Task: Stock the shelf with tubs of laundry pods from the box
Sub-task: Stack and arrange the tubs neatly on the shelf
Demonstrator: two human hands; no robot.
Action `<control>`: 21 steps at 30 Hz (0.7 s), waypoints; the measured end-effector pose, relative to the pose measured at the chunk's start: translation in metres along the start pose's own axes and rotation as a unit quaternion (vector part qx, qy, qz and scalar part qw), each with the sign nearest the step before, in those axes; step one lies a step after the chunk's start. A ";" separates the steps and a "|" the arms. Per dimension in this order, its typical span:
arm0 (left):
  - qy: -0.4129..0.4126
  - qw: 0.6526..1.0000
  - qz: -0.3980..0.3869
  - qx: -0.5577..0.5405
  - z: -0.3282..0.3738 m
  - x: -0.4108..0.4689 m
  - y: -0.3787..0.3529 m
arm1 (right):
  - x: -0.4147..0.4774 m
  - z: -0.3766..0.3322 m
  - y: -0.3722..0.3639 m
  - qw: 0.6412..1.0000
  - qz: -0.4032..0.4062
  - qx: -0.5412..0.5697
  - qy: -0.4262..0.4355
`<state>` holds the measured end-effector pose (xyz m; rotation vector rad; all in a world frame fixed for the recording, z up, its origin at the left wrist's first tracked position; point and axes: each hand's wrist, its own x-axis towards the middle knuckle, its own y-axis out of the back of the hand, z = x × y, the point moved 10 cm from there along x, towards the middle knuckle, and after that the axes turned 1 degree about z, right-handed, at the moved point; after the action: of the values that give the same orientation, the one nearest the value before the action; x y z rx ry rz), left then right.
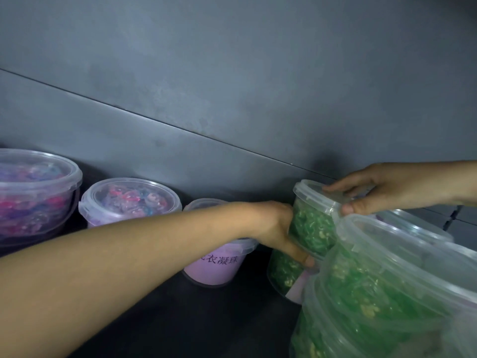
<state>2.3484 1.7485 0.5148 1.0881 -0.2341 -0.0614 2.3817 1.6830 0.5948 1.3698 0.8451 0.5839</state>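
A clear tub of green laundry pods (313,223) sits tilted on top of another green tub (282,272) at the back of the dark shelf (180,313). My left hand (278,231) grips its left side and base, thumb under the bottom edge. My right hand (382,189) holds the lid from above, fingers spread over the top and thumb against the near rim. Larger green tubs (382,288) are stacked in the near right corner. The box is not in view.
To the left stand tubs of pink and purple pods: a big one (33,192), a middle one (129,200) and a purple-labelled one (216,267) partly behind my left forearm. A grey back panel (232,99) closes the shelf behind.
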 end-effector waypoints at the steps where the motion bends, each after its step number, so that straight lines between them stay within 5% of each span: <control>1: 0.005 1.000 -0.007 0.008 -0.004 0.002 0.000 | 0.000 -0.003 0.003 1.000 0.021 -0.005 0.004; 8: 0.058 0.996 -0.019 0.067 -0.036 0.000 0.017 | 0.011 -0.023 0.012 0.982 0.136 -0.129 -0.016; 15: 0.032 0.998 -0.045 0.025 -0.028 -0.001 0.006 | 0.000 0.000 -0.002 1.000 -0.025 0.001 0.004; 21: 0.023 0.999 -0.020 0.032 -0.026 0.001 0.008 | 0.003 -0.013 0.008 0.993 0.106 -0.043 0.008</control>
<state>2.3546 1.7744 0.5110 1.1561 -0.1747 -0.0646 2.3741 1.6942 0.6021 1.3870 0.6822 0.7879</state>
